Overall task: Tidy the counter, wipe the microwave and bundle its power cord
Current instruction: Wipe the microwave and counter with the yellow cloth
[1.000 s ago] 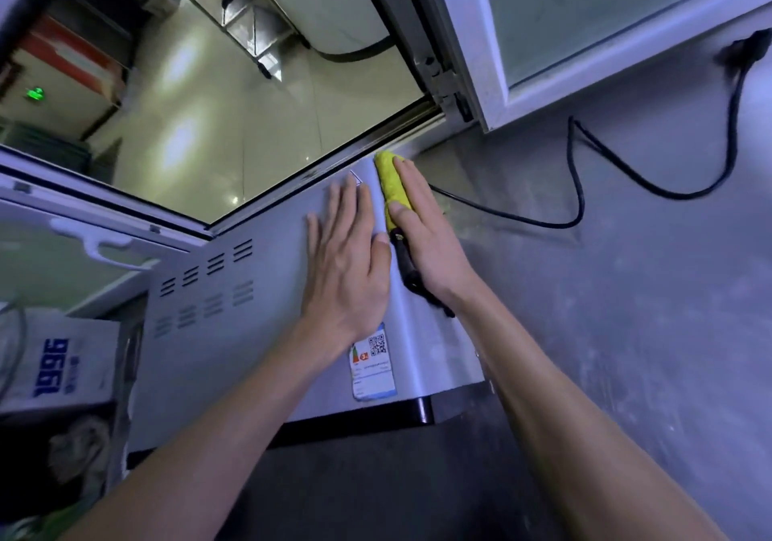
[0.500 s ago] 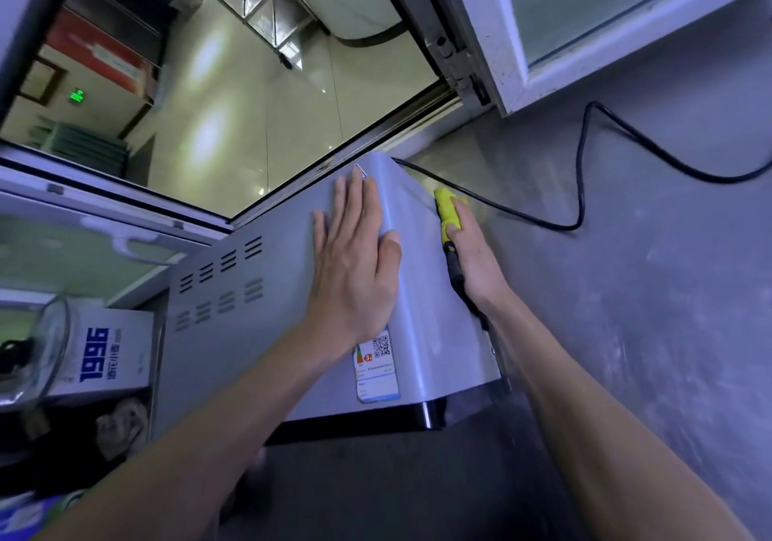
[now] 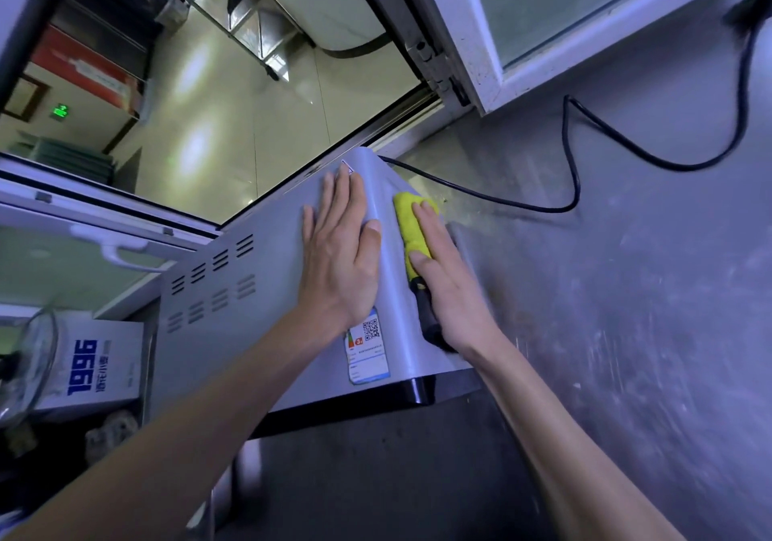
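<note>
A silver microwave (image 3: 234,290) stands on the steel counter (image 3: 626,311), seen from above with its vented top and a QR-code label. My left hand (image 3: 340,256) lies flat on the microwave's top near its right edge, fingers straight. My right hand (image 3: 447,285) presses a yellow and black cloth (image 3: 411,227) against the microwave's right side with straight fingers. The black power cord (image 3: 576,181) runs from the microwave's back corner across the counter in loops up to a plug at the top right.
An open window frame (image 3: 468,39) hangs over the counter's far edge. Left of the microwave stand a white box printed 1996 (image 3: 96,365) and a glass bowl (image 3: 25,365). The microwave's dark front edge faces me.
My right hand has slid the cloth along the microwave's right side, first toward me, then back toward the rear. My left hand has stayed flat on top.
</note>
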`<state>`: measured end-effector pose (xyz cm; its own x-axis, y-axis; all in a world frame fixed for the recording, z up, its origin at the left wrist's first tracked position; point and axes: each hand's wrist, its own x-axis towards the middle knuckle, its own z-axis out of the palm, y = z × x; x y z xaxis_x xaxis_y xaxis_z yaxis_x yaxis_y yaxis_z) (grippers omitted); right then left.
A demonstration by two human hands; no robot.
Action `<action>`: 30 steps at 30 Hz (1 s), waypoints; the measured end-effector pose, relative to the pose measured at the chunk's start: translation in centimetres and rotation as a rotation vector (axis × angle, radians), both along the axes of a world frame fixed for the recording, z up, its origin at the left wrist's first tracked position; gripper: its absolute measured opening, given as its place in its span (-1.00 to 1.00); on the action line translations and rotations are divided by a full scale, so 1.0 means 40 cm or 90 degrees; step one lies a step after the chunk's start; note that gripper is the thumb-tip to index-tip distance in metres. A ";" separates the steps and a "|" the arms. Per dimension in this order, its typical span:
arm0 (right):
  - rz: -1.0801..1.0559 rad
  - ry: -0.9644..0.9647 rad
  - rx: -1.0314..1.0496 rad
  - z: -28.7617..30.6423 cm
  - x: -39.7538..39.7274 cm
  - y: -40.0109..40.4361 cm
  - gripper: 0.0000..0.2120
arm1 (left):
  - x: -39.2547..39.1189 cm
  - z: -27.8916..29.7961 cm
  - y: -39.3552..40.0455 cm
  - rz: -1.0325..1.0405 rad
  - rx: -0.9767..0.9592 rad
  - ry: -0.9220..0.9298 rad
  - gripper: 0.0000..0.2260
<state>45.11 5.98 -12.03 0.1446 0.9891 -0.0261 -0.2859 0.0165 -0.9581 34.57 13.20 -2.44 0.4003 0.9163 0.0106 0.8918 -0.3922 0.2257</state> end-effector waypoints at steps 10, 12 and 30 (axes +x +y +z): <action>-0.009 -0.023 0.063 0.001 0.027 0.197 -0.49 | -0.004 -0.006 -0.001 -0.001 0.005 -0.040 -0.48; -0.001 -0.032 0.036 -0.039 0.039 0.226 -0.53 | -0.004 -0.007 -0.003 -0.003 0.008 -0.040 -0.49; -0.012 0.047 -0.123 -0.093 -0.023 -0.033 -0.40 | 0.005 -0.001 -0.001 0.006 0.023 -0.026 -0.47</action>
